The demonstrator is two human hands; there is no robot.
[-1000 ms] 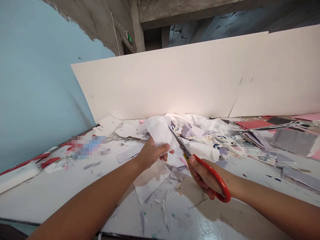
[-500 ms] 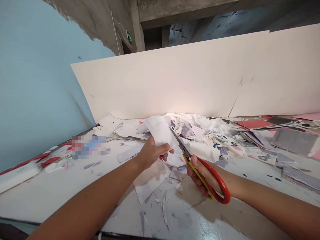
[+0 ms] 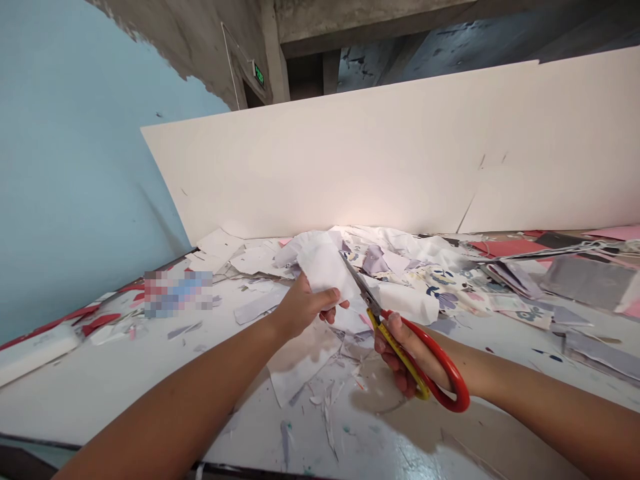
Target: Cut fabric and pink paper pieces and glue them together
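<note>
My left hand (image 3: 303,308) is closed on a white piece of fabric (image 3: 325,267), thumb on top, holding it up above the table. My right hand (image 3: 407,357) grips red-handled scissors (image 3: 425,363) with a yellow inner grip. Their blades (image 3: 359,285) point up and left and lie along the right edge of the fabric. Small white offcuts (image 3: 325,393) lie on the table beneath both hands.
A heap of white and floral-printed fabric scraps (image 3: 425,273) covers the table behind my hands. A tall cream board (image 3: 400,153) stands along the table's far edge. Red and pink sheets (image 3: 505,248) lie at right, a white block (image 3: 35,350) at far left. A blue wall is at left.
The scissor handles have closed between one second ago and now, with the yellow inner grip coming into view. My right hand has shifted slightly. My left hand has kept hold of the fabric.
</note>
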